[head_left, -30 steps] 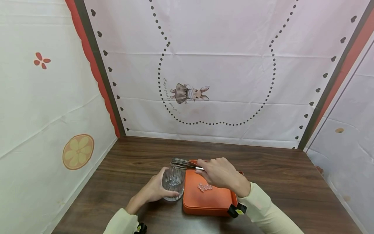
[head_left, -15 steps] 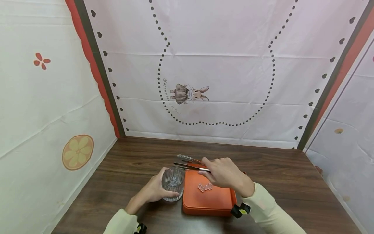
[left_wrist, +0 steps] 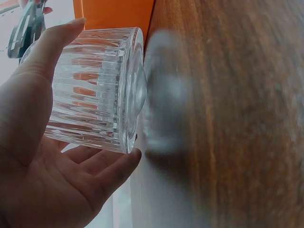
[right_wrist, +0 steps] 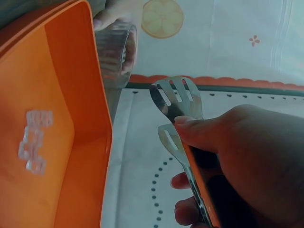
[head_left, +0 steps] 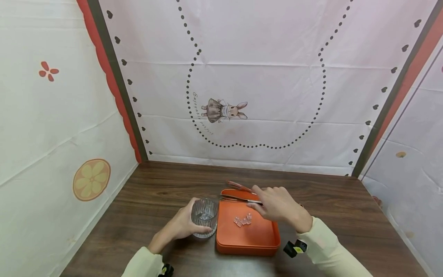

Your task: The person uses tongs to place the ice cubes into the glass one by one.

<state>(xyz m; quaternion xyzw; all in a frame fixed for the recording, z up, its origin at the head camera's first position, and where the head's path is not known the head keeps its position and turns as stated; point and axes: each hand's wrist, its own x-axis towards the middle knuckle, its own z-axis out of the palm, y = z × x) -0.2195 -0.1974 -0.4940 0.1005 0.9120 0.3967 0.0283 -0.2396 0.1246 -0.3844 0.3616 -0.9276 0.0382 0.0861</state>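
We have our left hand (head_left: 183, 223) curled partway round a clear ribbed glass (head_left: 205, 216), thumb on the near side and fingers on the far side; the left wrist view shows the fingers spread along its wall. Our right hand (head_left: 279, 206) is closed on the handles of metal tongs (head_left: 242, 199), thumb on one arm and fingers on the other, and the slotted ends stand apart. We see those ends above the far part of an orange tray (head_left: 247, 251), pointing left.

The glass is just beside the tray's left wall, close to upright; we cannot tell whether its base touches the tabletop (head_left: 166, 186). Inside the tray, clear cubes (head_left: 243, 220) lie in a small cluster near the middle; we cannot count them surely. From the head view, our right hand and the tongs cover part of the tray's far right edge. Behind the tabletop hangs a pale printed cloth (head_left: 283, 104).
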